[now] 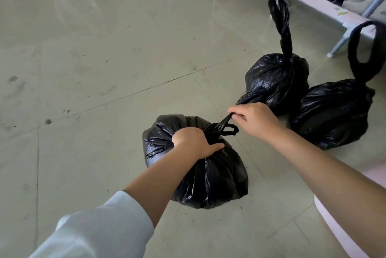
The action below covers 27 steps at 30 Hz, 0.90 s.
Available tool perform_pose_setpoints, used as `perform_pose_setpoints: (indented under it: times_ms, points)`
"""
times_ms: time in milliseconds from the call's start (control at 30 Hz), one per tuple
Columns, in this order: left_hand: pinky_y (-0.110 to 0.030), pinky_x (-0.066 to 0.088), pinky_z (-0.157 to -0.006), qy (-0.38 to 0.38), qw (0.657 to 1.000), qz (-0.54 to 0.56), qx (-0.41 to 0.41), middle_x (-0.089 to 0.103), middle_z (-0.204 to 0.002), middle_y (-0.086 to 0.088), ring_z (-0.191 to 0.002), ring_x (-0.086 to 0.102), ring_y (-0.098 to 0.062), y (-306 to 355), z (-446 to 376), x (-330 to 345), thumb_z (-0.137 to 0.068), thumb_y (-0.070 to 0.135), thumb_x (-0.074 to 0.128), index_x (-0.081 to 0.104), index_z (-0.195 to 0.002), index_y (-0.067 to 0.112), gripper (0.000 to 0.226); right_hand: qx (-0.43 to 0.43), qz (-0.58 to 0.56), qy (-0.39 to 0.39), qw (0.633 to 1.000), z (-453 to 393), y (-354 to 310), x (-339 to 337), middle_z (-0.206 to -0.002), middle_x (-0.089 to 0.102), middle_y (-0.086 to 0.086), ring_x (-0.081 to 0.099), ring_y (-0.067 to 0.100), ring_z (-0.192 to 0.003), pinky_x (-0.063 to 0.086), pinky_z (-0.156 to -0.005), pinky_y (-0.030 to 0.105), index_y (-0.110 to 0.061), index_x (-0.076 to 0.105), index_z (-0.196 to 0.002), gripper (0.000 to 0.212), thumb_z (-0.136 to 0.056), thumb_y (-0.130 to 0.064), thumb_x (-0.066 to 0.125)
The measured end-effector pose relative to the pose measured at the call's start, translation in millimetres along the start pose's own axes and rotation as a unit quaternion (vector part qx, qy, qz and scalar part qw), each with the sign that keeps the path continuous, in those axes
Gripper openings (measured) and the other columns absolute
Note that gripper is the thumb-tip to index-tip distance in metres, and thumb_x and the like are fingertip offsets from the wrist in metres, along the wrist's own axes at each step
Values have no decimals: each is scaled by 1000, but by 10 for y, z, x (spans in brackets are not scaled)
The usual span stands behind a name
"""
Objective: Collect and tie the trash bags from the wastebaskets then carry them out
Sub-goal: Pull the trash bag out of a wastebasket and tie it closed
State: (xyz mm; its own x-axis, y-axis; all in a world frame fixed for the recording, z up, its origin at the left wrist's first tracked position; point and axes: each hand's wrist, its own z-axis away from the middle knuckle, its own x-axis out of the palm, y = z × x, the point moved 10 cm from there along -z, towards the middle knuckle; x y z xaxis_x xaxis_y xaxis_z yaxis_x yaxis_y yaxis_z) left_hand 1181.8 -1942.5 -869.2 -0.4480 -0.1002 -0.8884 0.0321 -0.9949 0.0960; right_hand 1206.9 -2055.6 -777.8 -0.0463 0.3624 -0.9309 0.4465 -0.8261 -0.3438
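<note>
Three black trash bags sit on the pale tiled floor. The nearest bag (208,178) is low in the middle. My left hand (194,142) is clamped around its gathered neck. My right hand (254,118) pinches the stretched end of that bag's top and pulls it to the right. A small loop of plastic sticks out between my hands. Behind it stands a second bag (275,82) with a long twisted tail pointing up. A third bag (332,113) at the right has a tall loop handle above its knot.
A metal bed frame (313,0) with grey legs runs across the top right, with shoes and dark items under it. A pink object (342,226) lies at the lower right edge. Bare tiled floor (94,69) fills the left side.
</note>
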Motion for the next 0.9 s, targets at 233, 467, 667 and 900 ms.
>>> perform_pose_setpoints:
  times_ms: [233, 467, 667, 900]
  points:
    - [-30, 40, -72, 17, 989, 148, -24, 65, -109, -12, -102, 59, -31, -56, -59, -74, -92, 40, 34, 62, -108, 5, 47, 116, -235, -11, 965, -34, 290, 163, -128, 58, 9, 60, 19, -108, 36, -92, 11, -20, 30, -141, 56, -90, -3, 45]
    - [-22, 31, -45, -100, 942, 321, 23, 45, -34, 1, -43, 41, -18, -20, 8, -84, -90, 29, 41, 47, -56, 10, 40, 122, -44, -248, 960, 57, 248, 723, -134, 50, 13, 39, 30, -128, 30, -108, 39, -25, 19, -144, 72, -80, -14, 51]
    - [-12, 22, -28, -151, 839, 522, 12, 39, -21, 0, -18, 29, -7, -25, 54, -145, -95, 20, 36, 41, -50, 9, 47, 135, -113, -189, 966, -80, 87, 384, -74, 54, 18, 47, 24, -75, 26, -62, 30, -3, 56, -70, 20, -83, -7, 41]
    - [-12, 46, -39, -274, 625, 730, 20, 73, -56, -6, -48, 69, -13, 165, 137, -170, -99, 15, 21, 54, -85, 5, 37, 42, -156, -119, 980, -260, -425, -131, -43, 20, -4, 31, 7, -35, 26, -43, 18, -19, 23, -43, 54, -90, -21, 49]
